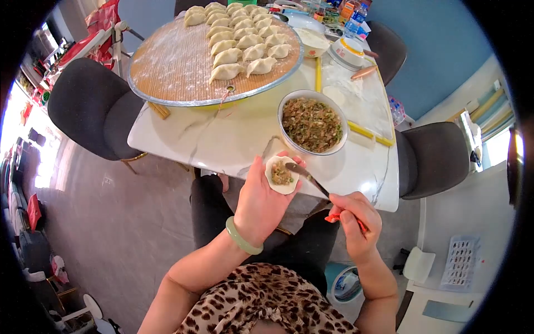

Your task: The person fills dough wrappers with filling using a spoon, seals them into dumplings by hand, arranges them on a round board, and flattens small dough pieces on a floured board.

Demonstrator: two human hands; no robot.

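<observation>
And here's the left hand (261, 197), palm up and unclenched, a round dumpling wrapper (285, 190) resting across palm and fingers, just off the near edge of the marble-look table (222, 147)! A dollop of green-flecked filling (282, 173) sits in the middle of it. Over on the right, the right hand (359, 221) has its fingers wrapped round the red-ended handle of a slim spreader (315, 183), its tip right at the filling's edge, though touching or just above, I can't tell. It looks like the filling step. The next move, I'd judge, calls for the spreader drawn clear and the rim folded over, keeping the edge clean. Beyond, pleated dumplings (254, 53) line a floured round board (172, 64)
</observation>
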